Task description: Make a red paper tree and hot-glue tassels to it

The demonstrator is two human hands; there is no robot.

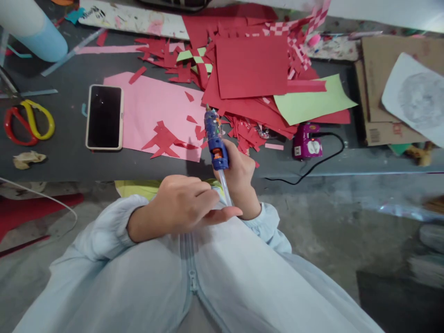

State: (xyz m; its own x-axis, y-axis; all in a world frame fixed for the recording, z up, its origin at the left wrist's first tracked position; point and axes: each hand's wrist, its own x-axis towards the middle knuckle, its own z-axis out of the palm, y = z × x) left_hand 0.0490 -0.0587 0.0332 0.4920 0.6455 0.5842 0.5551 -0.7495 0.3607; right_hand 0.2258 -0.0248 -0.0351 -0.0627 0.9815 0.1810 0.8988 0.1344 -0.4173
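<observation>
A blue hot glue gun (pixel 217 152) is gripped in my right hand (pixel 242 170), its nozzle pointing away from me over the table's front part. From the gun's back end a clear glue stick (pixel 225 187) sticks out toward my body. My left hand (pixel 187 203) is closed, fingers curled, with the thumb stretched out at the stick's free end. Beyond the gun lie a pink paper sheet (pixel 152 101), cut red paper scraps (pixel 164 138) and a stack of red paper (pixel 253 67). A light green sheet (pixel 315 101) pokes out from that stack.
On the left are a phone (pixel 104 117), red-and-yellow-handled scissors (pixel 29 121) and a blue-white bottle (pixel 38 32). To the right, a small purple device (pixel 308 142) has a black cable (pixel 326 162) hanging over the table edge. Cardboard (pixel 378 92) lies farther right.
</observation>
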